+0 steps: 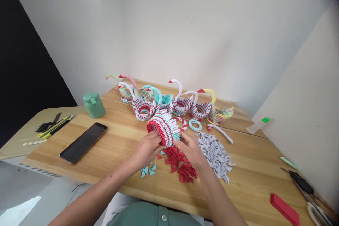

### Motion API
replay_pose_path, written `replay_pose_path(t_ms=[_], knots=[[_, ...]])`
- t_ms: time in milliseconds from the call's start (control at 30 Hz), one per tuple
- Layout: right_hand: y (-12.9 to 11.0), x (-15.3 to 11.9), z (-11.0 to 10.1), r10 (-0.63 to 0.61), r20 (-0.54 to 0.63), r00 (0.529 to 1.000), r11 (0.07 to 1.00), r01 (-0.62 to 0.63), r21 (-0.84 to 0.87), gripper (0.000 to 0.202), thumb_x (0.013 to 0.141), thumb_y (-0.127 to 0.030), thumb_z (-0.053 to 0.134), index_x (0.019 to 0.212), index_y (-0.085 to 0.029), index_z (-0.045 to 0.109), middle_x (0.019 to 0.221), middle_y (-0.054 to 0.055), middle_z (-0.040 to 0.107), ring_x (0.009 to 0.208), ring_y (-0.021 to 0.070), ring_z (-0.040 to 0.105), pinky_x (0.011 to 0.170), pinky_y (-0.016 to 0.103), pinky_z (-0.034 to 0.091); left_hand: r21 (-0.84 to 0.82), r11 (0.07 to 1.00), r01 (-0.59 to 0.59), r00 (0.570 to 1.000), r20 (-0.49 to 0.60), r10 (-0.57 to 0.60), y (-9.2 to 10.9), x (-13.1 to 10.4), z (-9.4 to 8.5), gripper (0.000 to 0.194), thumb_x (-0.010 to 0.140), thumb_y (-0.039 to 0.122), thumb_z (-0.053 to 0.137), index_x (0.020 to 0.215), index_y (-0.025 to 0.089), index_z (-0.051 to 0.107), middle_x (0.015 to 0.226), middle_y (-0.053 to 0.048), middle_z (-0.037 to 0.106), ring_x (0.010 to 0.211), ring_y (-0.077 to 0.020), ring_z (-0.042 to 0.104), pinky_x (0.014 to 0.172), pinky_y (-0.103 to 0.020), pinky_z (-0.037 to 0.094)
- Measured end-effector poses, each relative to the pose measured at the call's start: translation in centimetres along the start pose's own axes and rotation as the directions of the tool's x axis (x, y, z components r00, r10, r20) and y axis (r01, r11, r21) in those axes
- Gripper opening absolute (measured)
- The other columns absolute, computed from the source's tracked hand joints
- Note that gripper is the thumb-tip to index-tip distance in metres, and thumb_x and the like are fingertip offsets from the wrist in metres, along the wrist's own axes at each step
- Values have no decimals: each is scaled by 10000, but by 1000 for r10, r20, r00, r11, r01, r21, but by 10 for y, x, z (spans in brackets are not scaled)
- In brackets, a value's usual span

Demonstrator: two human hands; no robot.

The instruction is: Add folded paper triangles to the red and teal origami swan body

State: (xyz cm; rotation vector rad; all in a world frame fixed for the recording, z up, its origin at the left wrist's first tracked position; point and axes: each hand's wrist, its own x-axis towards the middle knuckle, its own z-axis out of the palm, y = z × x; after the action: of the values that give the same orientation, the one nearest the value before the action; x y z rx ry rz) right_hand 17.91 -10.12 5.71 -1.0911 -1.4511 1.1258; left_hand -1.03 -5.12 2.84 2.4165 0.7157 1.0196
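Note:
A round body of folded paper pieces (165, 127), in red, white and light blue bands, is tilted above the table between my hands. My left hand (149, 146) grips its lower left side, with fingers reaching inside the ring. At its right edge my right hand (191, 148) pinches near the light blue pieces; whether a separate piece is between the fingertips is too small to tell. Below lie a pile of red folded pieces (186, 171) and a few light blue pieces (152, 171). A larger pile of pale grey-white pieces (215, 153) spreads to the right.
Several paper swans (144, 107) stand along the back. Near them lie a light blue ring (195, 125) and a loose white neck (221, 132). A phone (83, 143) and green container (94, 105) are left; red paper (284, 209) and scissors (316, 213) are right.

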Motion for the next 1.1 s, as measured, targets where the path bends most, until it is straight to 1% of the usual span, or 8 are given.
replay_pose_path(t_ms=[233, 400, 500, 600, 767, 967, 1033, 1100], knots=[[-6, 3, -2, -45, -25, 999, 997, 43, -67, 392, 904, -498, 555, 1130, -203, 678, 1065, 43, 708, 1000, 253, 618, 897, 365, 477, 72, 996, -43, 999, 22, 41, -1, -1, 4, 187, 913, 264, 532, 939, 156, 682, 1028, -139, 690, 974, -266, 618, 854, -369, 478], [-1, 5, -6, -67, -8, 998, 996, 66, -66, 434, 929, -541, 486, 1157, -223, 675, 1101, 59, 709, 1017, 250, 630, 930, 391, 485, -290, 949, 125, 991, -4, -132, 2, 2, -5, 201, 838, 336, 649, 919, 162, 708, 993, -116, 707, 983, -272, 620, 879, -371, 466], [2, 4, -10, -81, -36, 996, 997, 81, -3, 473, 928, -564, 466, 1181, -214, 660, 1127, 96, 706, 1053, 264, 642, 944, 421, 495, -680, 657, 326, 918, 61, -391, 1, 5, -13, 310, 771, 404, 717, 936, 143, 703, 936, -89, 724, 876, -241, 644, 787, -336, 491], [1, 3, -10, -61, -22, 998, 998, 61, -24, 440, 926, -536, 495, 1178, -214, 659, 1150, 99, 701, 1076, 267, 641, 969, 431, 484, -895, 279, 349, 832, 158, -532, 1, 10, -19, 357, 725, 416, 761, 936, 137, 689, 876, -62, 724, 768, -188, 650, 729, -301, 494], [-1, 3, 0, -4, 135, 991, 998, 12, -63, 379, 896, -484, 577, 1152, -219, 665, 1124, 66, 702, 1048, 265, 639, 912, 394, 510, -958, 43, 283, 811, 215, -544, 6, 19, -18, 351, 688, 380, 805, 900, 126, 687, 849, -67, 729, 811, -196, 676, 804, -317, 502], [6, 4, 4, 29, 70, 997, 982, -15, -186, 307, 881, -443, 606, 1036, -195, 701, 979, 36, 713, 926, 248, 638, 838, 368, 506, -947, 23, 321, 827, 269, -493, 6, 21, -13, 394, 739, 450, 750, 962, 131, 688, 864, -81, 731, 823, -209, 678, 810, -329, 502], [7, 3, 2, 40, 29, 999, 987, -35, -159, 301, 874, -449, 611, 1001, -196, 714, 930, 30, 716, 909, 249, 636, 827, 367, 506, -923, 151, 354, 857, 256, -447, 4, 19, -14, 425, 785, 509, 683, 985, 134, 687, 906, -88, 727, 850, -222, 668, 830, -350, 493], [8, 3, 1, 54, -13, 998, 996, -55, -64, 305, 866, -459, 616, 985, -198, 718, 899, 27, 717, 891, 247, 638, 814, 366, 510, -835, 399, 380, 896, 225, -383, 3, 16, -16, 434, 794, 526, 659, 965, 129, 698, 942, -92, 719, 898, -241, 648, 853, -358, 478]])
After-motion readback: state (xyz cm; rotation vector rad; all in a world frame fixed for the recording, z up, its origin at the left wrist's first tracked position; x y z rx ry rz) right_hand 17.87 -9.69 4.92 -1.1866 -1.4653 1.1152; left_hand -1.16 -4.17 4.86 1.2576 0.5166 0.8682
